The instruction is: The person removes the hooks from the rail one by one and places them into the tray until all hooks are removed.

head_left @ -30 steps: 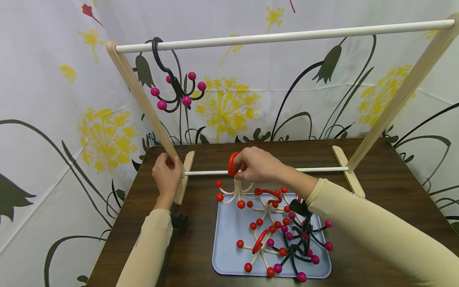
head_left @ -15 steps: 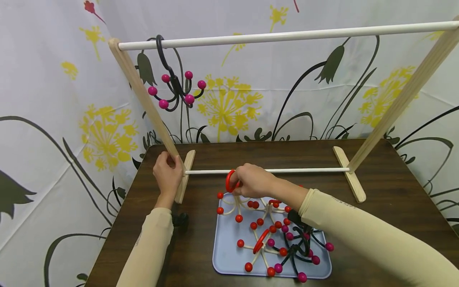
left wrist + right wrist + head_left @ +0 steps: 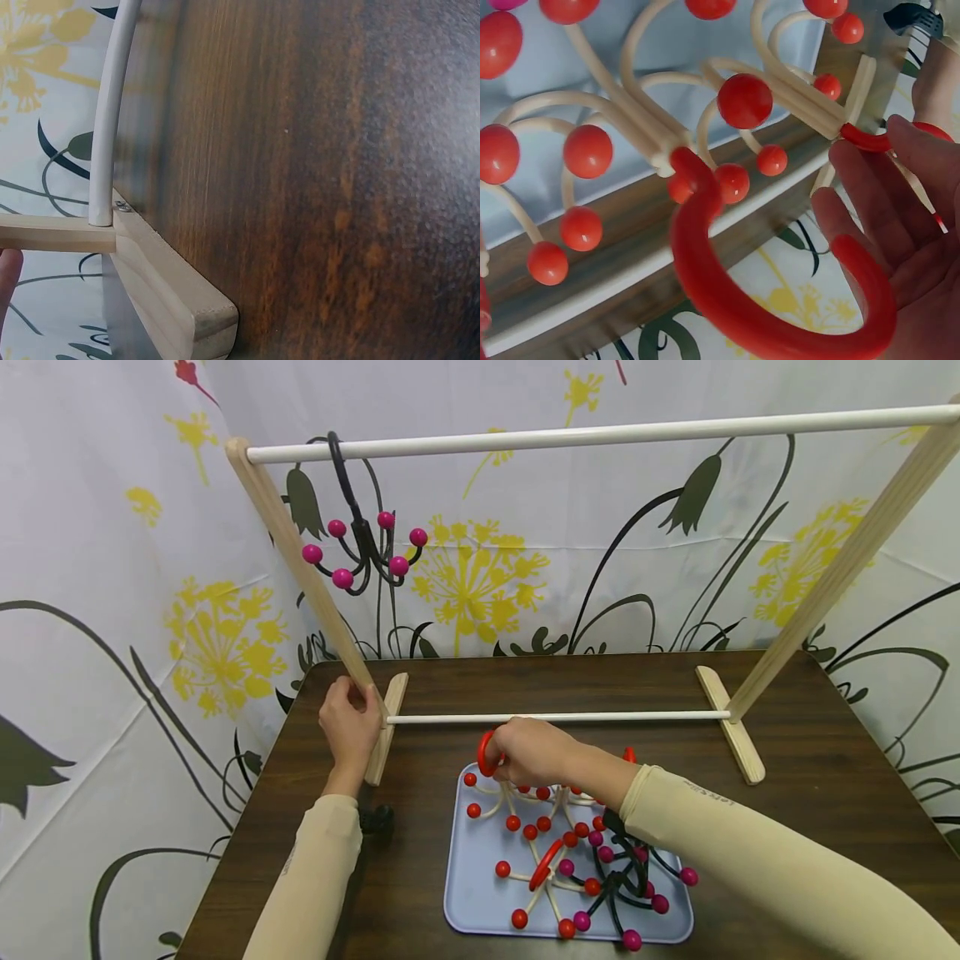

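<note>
My left hand [image 3: 350, 727] grips the left wooden post [image 3: 300, 560] of a stand, low down near its foot [image 3: 172, 292]. Over the far left of a pale blue tray [image 3: 468, 902], my right hand [image 3: 536, 750] holds a hanger with cream arms and red balls by its red hook [image 3: 486, 755]. Its balls overlap the tray in the head view. In the right wrist view the held hook [image 3: 866, 139] passes under my thumb, while another hanger's large red hook [image 3: 705, 262] stands in front of my palm.
A black hanger with pink balls [image 3: 363, 547] hangs at the left of the white top rod [image 3: 600, 437]. A white lower rod [image 3: 637, 716] crosses behind the tray. More red-ball hangers [image 3: 546, 864] and black hangers [image 3: 615, 881] lie tangled on the tray, some balls over its edge.
My right hand has come down from beside the lower rod with the red-ball hanger, bringing it over the tray. The hanging black hanger has turned slightly. My left hand stays on the post.
</note>
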### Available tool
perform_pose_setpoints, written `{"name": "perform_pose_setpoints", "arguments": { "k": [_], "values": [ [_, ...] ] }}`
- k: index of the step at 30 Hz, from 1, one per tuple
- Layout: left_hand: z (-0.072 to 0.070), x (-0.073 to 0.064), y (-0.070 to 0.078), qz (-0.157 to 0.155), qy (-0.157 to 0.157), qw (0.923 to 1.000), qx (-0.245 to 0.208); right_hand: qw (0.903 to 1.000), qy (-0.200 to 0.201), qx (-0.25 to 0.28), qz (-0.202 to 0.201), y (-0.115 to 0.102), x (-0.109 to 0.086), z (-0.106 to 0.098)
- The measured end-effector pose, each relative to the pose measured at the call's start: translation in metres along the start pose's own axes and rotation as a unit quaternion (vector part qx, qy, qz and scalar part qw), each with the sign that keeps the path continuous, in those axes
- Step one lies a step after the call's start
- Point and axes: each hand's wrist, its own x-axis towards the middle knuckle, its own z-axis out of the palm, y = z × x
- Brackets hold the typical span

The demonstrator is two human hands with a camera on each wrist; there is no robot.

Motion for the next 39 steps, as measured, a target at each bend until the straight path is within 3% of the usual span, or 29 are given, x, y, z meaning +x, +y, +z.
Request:
{"name": "perform_pose_setpoints", "arguments": {
  "k": [9,16,22,32,39],
  "values": [
    [-0.001,0.0,0.004,-0.009,-0.004,0.9999,-0.005,0.9998,-0.003,-0.013,-0.014,0.005,-0.006,0.004],
    [-0.001,0.0,0.003,-0.007,-0.004,1.0,-0.003,0.9996,-0.015,-0.023,0.002,0.006,-0.013,0.006],
    [-0.001,0.0,0.002,-0.006,-0.004,1.0,-0.003,0.9986,-0.004,-0.053,-0.005,0.009,-0.018,0.004],
    [0.0,-0.001,0.003,-0.006,0.0,0.9999,-0.009,0.9989,0.0,-0.047,0.001,0.011,-0.032,-0.015],
    [-0.001,0.0,0.004,-0.008,0.0,0.9999,-0.008,0.9994,0.018,-0.029,-0.009,0.007,-0.039,-0.039]
  ]
}}
